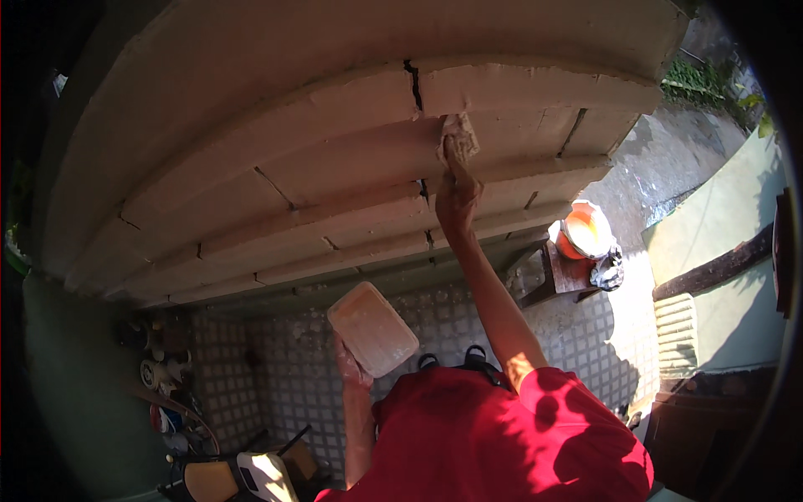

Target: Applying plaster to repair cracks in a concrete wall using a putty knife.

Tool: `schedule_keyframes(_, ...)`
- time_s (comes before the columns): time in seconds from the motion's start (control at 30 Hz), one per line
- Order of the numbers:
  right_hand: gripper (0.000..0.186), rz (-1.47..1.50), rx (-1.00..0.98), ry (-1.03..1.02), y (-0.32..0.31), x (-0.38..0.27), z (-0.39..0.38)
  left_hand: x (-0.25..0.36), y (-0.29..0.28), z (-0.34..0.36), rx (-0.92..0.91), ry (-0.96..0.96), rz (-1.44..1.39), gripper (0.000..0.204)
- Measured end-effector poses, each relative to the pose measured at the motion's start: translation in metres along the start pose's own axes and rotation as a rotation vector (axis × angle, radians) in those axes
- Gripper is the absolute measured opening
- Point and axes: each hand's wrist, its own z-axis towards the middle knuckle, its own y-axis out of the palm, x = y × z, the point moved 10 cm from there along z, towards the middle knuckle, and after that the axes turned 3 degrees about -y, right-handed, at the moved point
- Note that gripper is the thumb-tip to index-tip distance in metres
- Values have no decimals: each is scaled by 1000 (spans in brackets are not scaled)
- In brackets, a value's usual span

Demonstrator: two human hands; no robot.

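Note:
My right hand (457,197) reaches up at the end of a stretched arm, its fingers closed on a pale, rough, cloth-like piece (460,136). That piece lies against the stepped, plastered ledge (351,155), just below and right of a dark crack (413,84). Whether it is a rag or a smeared flat tool, I cannot tell. Lower down, a shallow rectangular plastic tub (373,329), whitish and stained, is held by my left hand (353,366) at its lower left side. The tub is tilted, and part of the left hand is hidden behind it.
An orange and white bucket (585,232) stands on a small wooden stool (566,272) at right, with a crumpled plastic bag (608,268) beside it. Several containers (159,376) line the left wall. A chair (209,481) is at lower left, above a tiled floor (288,368).

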Motion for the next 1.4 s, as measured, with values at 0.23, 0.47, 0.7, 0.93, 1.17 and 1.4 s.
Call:
schedule_keyframes(0.23,39,211,-142,100,-13,-18,-25,8,22,10,-66,-19,29,53)
schedule_keyframes(0.47,46,-239,433,21,-148,65,48,12,40,7,-129,-32,58,53)
schedule_keyframes(0.7,43,3,167,100,-48,42,24,7,35,10,-100,-25,85,53)
schedule_keyframes(0.93,35,179,-52,268,-24,24,-37,3,44,11,-58,-1,37,53)
schedule_keyframes(1.17,36,-90,367,383,-127,80,31,0,48,-3,-25,90,40,54)
schedule_keyframes(1.4,51,249,-81,60,-14,13,1,-25,71,0,-34,77,61,56)
